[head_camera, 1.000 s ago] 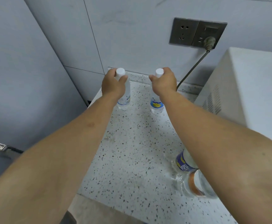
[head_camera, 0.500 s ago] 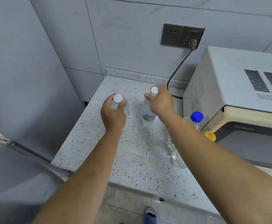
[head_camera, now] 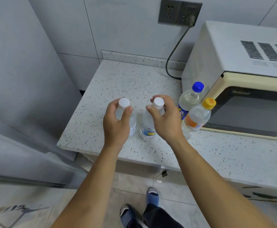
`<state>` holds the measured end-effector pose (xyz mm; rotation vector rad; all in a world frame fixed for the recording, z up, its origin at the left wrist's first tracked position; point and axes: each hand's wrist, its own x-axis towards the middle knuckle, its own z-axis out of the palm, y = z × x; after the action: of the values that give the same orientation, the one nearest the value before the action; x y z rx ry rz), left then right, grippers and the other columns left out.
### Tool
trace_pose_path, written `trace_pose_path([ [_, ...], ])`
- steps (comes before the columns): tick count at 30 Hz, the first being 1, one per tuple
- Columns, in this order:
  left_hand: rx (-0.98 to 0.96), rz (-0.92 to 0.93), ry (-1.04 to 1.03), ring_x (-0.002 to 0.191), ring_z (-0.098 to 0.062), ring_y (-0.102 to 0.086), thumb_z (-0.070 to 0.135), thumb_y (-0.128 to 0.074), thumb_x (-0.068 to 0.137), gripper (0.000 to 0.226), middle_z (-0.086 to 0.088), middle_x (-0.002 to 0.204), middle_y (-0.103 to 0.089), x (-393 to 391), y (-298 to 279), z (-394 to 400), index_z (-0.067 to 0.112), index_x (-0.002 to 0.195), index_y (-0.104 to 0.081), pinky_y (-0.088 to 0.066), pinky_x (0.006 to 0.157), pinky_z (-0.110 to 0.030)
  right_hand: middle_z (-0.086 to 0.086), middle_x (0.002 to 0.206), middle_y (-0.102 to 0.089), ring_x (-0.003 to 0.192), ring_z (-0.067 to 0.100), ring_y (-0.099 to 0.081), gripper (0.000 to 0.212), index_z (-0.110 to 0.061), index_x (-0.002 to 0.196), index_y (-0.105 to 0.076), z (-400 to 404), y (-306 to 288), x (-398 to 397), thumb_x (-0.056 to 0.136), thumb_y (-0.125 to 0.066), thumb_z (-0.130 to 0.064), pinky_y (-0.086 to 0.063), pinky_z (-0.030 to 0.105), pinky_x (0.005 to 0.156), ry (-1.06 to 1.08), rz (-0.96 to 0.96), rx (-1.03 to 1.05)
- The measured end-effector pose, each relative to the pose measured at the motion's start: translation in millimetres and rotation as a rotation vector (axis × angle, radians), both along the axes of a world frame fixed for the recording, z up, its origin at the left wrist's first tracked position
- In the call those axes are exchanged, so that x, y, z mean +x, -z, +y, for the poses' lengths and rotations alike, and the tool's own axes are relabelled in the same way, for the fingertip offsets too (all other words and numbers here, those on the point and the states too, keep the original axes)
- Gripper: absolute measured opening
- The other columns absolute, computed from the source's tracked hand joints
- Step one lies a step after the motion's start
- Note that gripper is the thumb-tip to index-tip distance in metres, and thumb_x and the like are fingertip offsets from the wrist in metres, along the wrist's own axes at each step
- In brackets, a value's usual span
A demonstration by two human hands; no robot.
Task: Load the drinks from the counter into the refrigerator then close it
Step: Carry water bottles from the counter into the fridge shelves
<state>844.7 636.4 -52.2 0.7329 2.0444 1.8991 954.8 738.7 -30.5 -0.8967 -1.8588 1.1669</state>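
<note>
My left hand (head_camera: pixel 116 122) grips a clear white-capped bottle (head_camera: pixel 132 122) by its neck, and my right hand (head_camera: pixel 165 119) grips a second white-capped bottle (head_camera: pixel 148 127) the same way. Both bottles hang upright over the front part of the speckled counter (head_camera: pixel 118 83). A blue-capped bottle (head_camera: pixel 190 97) and an orange-capped bottle (head_camera: pixel 197 116) stand on the counter just right of my right hand. The grey refrigerator (head_camera: pixel 24 79) fills the left side; whether its door is open I cannot tell.
A cream microwave (head_camera: pixel 243 83) stands on the counter at the right, its cord running to a wall socket (head_camera: pixel 180 13). Tiled floor and the person's feet (head_camera: pixel 152 196) show below the counter's front edge.
Both hands have drawn back from the counter's far end toward its front edge, each carrying its white-capped bottle. The view has pulled back, bringing the microwave front and the floor into sight.
</note>
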Motion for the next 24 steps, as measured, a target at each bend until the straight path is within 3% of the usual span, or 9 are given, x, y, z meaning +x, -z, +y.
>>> trace_pose_path([
  [4, -0.075, 0.022, 0.109, 0.120, -0.003, -0.055, 0.041, -0.065, 0.089, 0.041, 0.021, 0.129, -0.058, -3, 15, -3, 0.041, 0.128, -0.050, -0.050, 0.099, -0.031, -0.020, 0.100, -0.062, 0.095, -0.008, -0.055, 0.028, -0.023, 0.110, -0.059, -5, 13, 2, 0.088, -0.073, -0.032, -0.039, 0.006, 0.080, -0.021, -0.041, -0.010],
  [6, -0.091, 0.025, 0.164, 0.123, -0.006, -0.054, 0.044, -0.068, 0.086, 0.050, 0.021, 0.134, -0.053, -5, 21, -5, 0.049, 0.130, -0.045, -0.050, 0.100, -0.035, -0.018, 0.111, -0.062, 0.104, -0.002, -0.057, 0.038, -0.025, 0.118, -0.057, -5, 21, 5, 0.087, -0.073, -0.039, -0.045, 0.016, 0.088, -0.029, -0.055, -0.033],
  [9, -0.109, 0.004, 0.194, 0.124, -0.006, -0.052, 0.049, -0.072, 0.079, 0.061, 0.025, 0.136, -0.050, -7, 30, -7, 0.058, 0.129, -0.039, -0.051, 0.098, -0.035, -0.021, 0.120, -0.058, 0.111, -0.002, -0.056, 0.053, -0.033, 0.126, -0.050, -5, 34, 13, 0.081, -0.076, -0.044, -0.048, 0.020, 0.090, -0.056, -0.068, -0.089],
  [12, -0.138, -0.055, 0.187, 0.122, -0.006, -0.053, 0.048, -0.078, 0.069, 0.077, 0.021, 0.134, -0.051, -9, 44, -7, 0.052, 0.134, -0.036, -0.052, 0.096, -0.033, -0.022, 0.125, -0.055, 0.116, -0.002, -0.055, 0.070, -0.032, 0.133, -0.046, -5, 52, 20, 0.074, -0.083, -0.044, -0.044, 0.016, 0.089, -0.069, -0.122, -0.162],
  [15, -0.194, -0.119, 0.195, 0.115, -0.001, -0.055, 0.047, -0.081, 0.068, 0.078, 0.026, 0.123, -0.053, -9, 58, -5, 0.047, 0.132, -0.037, -0.052, 0.090, -0.029, -0.032, 0.124, -0.050, 0.118, -0.002, -0.053, 0.079, -0.037, 0.134, -0.041, -8, 63, 23, 0.069, -0.085, -0.048, -0.039, 0.010, 0.086, -0.076, -0.155, -0.192],
  [19, -0.226, -0.157, 0.157, 0.109, 0.004, -0.054, 0.055, -0.080, 0.066, 0.072, 0.031, 0.115, -0.053, -4, 68, -5, 0.050, 0.124, -0.039, -0.047, 0.079, -0.019, -0.048, 0.111, -0.049, 0.107, -0.022, -0.049, 0.071, -0.054, 0.118, -0.040, -10, 61, 20, 0.062, -0.084, -0.055, -0.040, -0.003, 0.077, -0.079, -0.115, -0.177],
  [24, -0.210, -0.176, 0.112, 0.111, -0.004, -0.057, 0.038, -0.084, 0.072, 0.069, 0.017, 0.120, -0.059, -1, 68, -10, 0.039, 0.129, -0.046, -0.049, 0.083, -0.022, -0.055, 0.100, -0.044, 0.094, -0.030, -0.045, 0.067, -0.044, 0.120, -0.040, -6, 64, 18, 0.071, -0.085, -0.039, -0.040, -0.002, 0.065, -0.087, -0.143, -0.148],
])
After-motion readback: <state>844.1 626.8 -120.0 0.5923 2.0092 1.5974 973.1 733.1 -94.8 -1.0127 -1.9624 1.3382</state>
